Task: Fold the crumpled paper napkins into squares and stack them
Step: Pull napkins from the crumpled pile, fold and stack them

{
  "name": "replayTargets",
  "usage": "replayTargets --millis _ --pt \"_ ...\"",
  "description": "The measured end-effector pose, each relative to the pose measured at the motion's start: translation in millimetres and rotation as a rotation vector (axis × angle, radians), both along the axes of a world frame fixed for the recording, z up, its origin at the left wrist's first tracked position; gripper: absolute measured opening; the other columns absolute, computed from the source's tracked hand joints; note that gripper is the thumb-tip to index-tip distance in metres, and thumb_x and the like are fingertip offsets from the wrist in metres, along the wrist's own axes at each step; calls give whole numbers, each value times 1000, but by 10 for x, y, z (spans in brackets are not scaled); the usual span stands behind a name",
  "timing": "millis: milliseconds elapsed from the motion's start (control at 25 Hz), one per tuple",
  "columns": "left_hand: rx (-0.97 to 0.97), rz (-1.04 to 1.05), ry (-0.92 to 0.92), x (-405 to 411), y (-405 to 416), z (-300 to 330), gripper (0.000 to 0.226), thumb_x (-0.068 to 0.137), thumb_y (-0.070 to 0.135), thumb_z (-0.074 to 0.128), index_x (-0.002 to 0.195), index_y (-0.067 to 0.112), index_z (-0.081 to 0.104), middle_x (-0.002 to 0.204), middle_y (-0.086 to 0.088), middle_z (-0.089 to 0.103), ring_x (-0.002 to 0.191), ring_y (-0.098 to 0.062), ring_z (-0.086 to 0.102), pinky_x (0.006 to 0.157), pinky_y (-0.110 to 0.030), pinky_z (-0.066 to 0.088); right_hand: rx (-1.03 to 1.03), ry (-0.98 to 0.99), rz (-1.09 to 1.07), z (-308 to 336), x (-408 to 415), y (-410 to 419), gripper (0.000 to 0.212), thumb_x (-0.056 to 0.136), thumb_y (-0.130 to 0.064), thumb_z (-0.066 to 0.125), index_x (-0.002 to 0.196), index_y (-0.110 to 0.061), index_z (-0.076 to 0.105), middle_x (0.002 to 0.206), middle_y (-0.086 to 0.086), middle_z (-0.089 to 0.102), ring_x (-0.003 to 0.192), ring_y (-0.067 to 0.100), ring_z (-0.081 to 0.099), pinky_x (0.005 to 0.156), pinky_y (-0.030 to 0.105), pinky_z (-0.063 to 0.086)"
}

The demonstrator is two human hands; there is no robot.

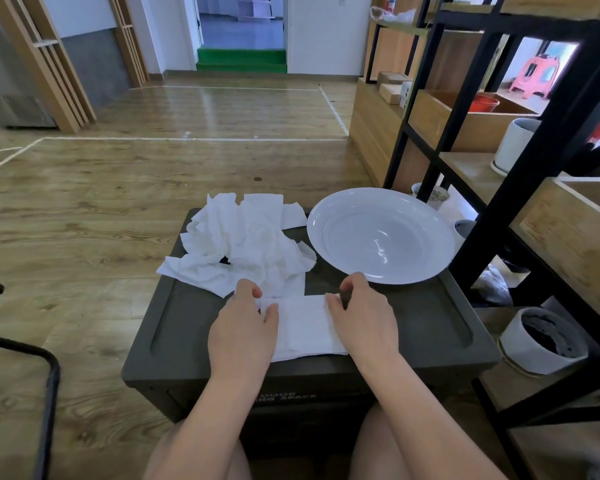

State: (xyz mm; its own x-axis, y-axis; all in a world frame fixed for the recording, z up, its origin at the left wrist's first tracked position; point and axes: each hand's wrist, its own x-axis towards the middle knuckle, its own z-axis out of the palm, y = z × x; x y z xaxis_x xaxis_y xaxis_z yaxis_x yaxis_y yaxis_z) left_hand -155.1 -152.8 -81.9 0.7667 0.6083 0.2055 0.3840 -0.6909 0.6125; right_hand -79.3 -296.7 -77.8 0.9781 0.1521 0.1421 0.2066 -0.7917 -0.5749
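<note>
The napkin (pixel 303 327) lay flat on the dark box lid (pixel 430 327), near its front edge. The left hand (pixel 243 327) and right hand (pixel 362 318) each pinched a far corner. The crumpled pile (pixel 243 240) lay behind it, beside the plate (pixel 380 235).

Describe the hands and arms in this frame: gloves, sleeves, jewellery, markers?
Both the left hand and the right hand are bare: no gloves, rings, watch or markers visible. Forearms are uncovered up to the frame edge, no sleeves in view.

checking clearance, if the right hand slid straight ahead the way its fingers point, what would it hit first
Probably the near rim of the white plate, just beyond the right hand on the napkin; depth is uncertain.
</note>
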Motion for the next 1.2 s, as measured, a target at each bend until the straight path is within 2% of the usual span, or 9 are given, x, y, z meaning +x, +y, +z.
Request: replayTargets --millis 120,240,320,440,560,800,960,1120,1200 --pt "73 -215 -140 31 -16 -15 10 86 22 67 96 24 68 87 10 50 78 -10 54 62 -13 33 35 -215 107 79 -72 73 19 90 -33 57 105 -27 47 71 -16 43 59 2 43 50 15 28" --pt "1 -401 -76 42 -16 -134 22 90 30 61 111 28 70 95 11 48 93 -10 50 72 -11 33 -52 -153 323 4 -140 147 21 93 -32 51 113 -26 53 88 -13 44 76 4 46 60 18 32" --pt "4 -418 -58 32 3 -223 29 92 35 57 119 29 65 100 13 45 98 -6 44 77 -7 29 -92 -89 366 -108 -141 108 24 94 -33 49 117 -27 56 92 -12 43 81 4 45 63 15 30" --pt "3 -417 -72 34 37 -255 32 92 38 56 121 29 63 101 16 42 96 -1 38 78 -3 27 -47 -124 362 -204 -128 55 26 93 -33 53 117 -27 60 93 -12 47 82 2 46 68 12 31" --pt "9 -427 -51 51 49 -237 32 92 39 56 122 31 62 102 17 42 97 0 37 78 -8 28 -33 -150 357 -234 -130 61 27 91 -31 56 117 -25 63 92 -12 49 83 4 49 70 13 34" --pt "6 -423 -58 33 41 -260 31 92 41 54 121 32 62 105 15 45 100 -2 42 84 -13 34 -12 -149 353 -215 -134 62 24 90 -28 59 113 -26 64 88 -16 47 74 0 47 62 5 33" --pt "-1 -448 27 61 63 -177 31 92 41 54 121 34 61 105 16 44 102 -2 43 84 -14 34 0 -179 371 -214 -144 68 22 88 -22 62 109 -22 66 86 -17 47 74 2 48 65 3 33" --pt "-4 -642 270 306 261 245 22 87 45 57 105 38 67 97 19 58 88 1 53 78 -20 42 60 -179 346 -242 -120 64 22 86 -23 64 108 -22 68 83 -13 48 72 2 47 63 6 32" --pt "-23 -679 204 593 388 516 12 86 42 58 88 39 69 85 19 65 79 4 56 70 -18 44 61 -181 339 -258 -116 63 24 86 -24 63 109 -22 67 84 -13 48 75 3 48 66 9 35"
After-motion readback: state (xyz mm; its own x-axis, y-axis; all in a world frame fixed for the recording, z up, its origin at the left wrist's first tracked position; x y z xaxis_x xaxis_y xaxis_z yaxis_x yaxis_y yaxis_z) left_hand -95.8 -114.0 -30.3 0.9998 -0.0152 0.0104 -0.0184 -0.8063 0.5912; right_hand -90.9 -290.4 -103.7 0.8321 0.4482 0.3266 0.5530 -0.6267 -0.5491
